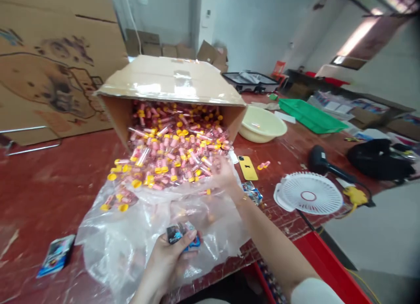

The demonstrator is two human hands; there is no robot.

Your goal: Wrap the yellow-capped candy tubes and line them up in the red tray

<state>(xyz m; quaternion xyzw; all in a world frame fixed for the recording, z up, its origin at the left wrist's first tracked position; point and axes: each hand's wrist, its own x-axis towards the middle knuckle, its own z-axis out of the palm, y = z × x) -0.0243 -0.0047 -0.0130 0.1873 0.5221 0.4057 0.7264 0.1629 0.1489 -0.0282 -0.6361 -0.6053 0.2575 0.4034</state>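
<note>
My left hand [172, 253] is closed around a blue and black foil packet [183, 235], thumb on top, above a clear plastic sheet [108, 238]. My right hand [223, 172] reaches to the right edge of a heap of small clear tubes [177, 153] with pink contents and yellow caps. Its fingers are blurred against the tubes, so whether they grip one is unclear. The heap spills from a cardboard box [173, 78] lying on its side, onto the plastic.
Another foil packet [56, 256] lies at the left; more packets [252, 192] lie near a yellow phone [248, 168]. Right of the box are a cream basin [262, 124], a green tray [310, 115], a white fan grille [310, 194] and a black heat gun [323, 162].
</note>
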